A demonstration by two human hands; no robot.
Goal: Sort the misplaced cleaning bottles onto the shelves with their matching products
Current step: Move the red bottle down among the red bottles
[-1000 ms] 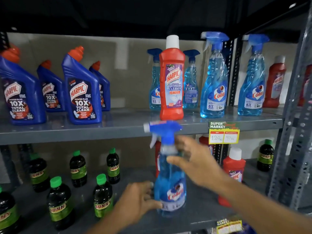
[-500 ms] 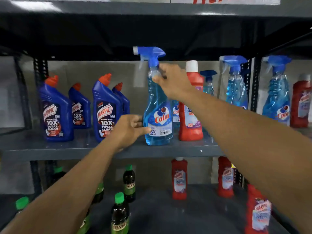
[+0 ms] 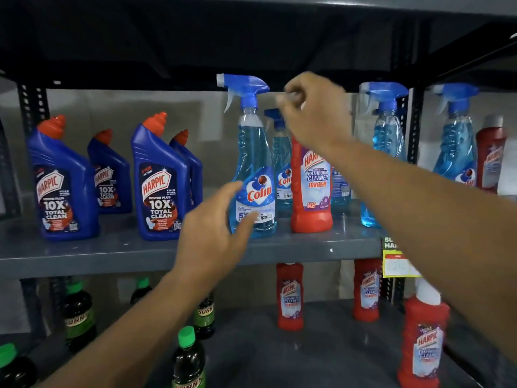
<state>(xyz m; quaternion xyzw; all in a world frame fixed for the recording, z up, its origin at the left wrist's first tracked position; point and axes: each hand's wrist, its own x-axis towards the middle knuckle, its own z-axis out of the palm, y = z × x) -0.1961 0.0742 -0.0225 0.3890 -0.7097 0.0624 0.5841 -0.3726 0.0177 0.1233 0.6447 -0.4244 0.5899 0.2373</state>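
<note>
A blue Colin spray bottle (image 3: 253,163) stands upright on the middle shelf (image 3: 84,256), just left of a red Harpic bathroom cleaner bottle (image 3: 310,191). My left hand (image 3: 215,228) is open beside the spray bottle's lower left, fingertips at its label but not wrapped round it. My right hand (image 3: 313,113) hovers in front of the red bottle's top and hides its cap. Its fingers are curled and blurred, clear of the spray bottle's trigger head. More Colin sprays (image 3: 389,152) stand to the right and behind.
Several blue Harpic toilet cleaner bottles (image 3: 161,186) fill the shelf's left half. On the lower shelf (image 3: 321,345) stand red Harpic bottles (image 3: 289,298) at right and green-capped dark Sunny bottles (image 3: 188,359) at left. A yellow price tag (image 3: 397,264) hangs on the shelf edge.
The Colin spray bottle went from the lower shelf up to the middle shelf. My right hand has let go of its neck and moved right; my left hand has loosened from its base.
</note>
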